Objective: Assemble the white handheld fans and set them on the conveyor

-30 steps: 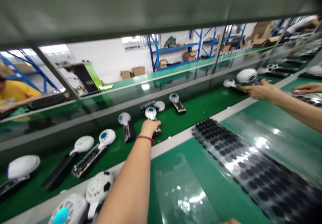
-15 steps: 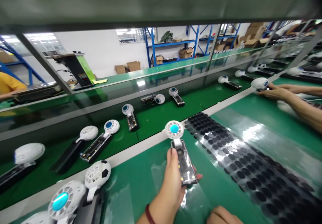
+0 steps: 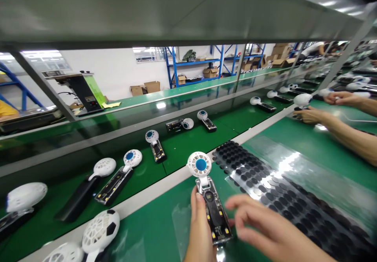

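Observation:
My left hand [image 3: 200,230] is wrapped round the clear-covered black handle of a handheld fan [image 3: 216,215], holding it upright above the green bench. The fan's round white head [image 3: 199,164], with a blue disc at its centre, points away from me. Just right of the handle is my right hand [image 3: 262,226], somewhat blurred, its fingers loosely bent and apart, with nothing seen in them. A clear sheet of round black stickers [image 3: 282,187] lies on the bench to the right.
Several more fans, such as one with a clear handle [image 3: 113,185], lie on the green conveyor belt [image 3: 176,152]. Football-patterned fan heads [image 3: 100,230] sit at the lower left. At the right, a co-worker's hands [image 3: 313,115] handle another fan. A grey shelf [image 3: 132,14] hangs overhead.
My right hand has risen from the bottom edge to beside the fan's handle. The held fan has come slightly lower in view. The co-worker's second hand has come into view.

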`<state>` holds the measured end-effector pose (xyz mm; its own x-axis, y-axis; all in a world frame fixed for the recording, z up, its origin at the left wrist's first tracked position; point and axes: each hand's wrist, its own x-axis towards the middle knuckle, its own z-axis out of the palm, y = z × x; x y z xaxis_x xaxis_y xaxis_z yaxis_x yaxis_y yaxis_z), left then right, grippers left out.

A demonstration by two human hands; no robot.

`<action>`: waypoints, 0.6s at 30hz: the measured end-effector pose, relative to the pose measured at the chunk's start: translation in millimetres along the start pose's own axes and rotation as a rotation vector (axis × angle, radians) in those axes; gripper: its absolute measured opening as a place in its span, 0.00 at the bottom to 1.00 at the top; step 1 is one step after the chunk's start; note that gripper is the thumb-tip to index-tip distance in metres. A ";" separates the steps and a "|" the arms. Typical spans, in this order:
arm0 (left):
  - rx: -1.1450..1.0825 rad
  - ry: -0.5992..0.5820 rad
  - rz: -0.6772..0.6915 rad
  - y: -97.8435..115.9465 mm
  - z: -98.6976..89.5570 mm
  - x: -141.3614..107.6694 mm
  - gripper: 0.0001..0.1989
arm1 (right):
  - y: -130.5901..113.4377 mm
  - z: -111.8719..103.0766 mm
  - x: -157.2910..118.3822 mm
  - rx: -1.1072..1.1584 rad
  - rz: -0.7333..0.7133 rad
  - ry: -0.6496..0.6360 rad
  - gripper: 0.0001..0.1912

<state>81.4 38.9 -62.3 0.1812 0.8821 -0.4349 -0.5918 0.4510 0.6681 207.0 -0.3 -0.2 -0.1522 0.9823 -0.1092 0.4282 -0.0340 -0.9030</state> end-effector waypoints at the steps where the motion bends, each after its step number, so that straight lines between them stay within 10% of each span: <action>1: 0.002 0.001 0.001 -1.1 -1.2 0.3 0.31 | -6.3 -3.4 12.9 0.038 0.046 0.020 0.07; 18: 0.079 -0.003 -0.026 0.0 -5.4 1.4 0.43 | -21.9 6.1 56.5 -0.119 0.012 -0.010 0.08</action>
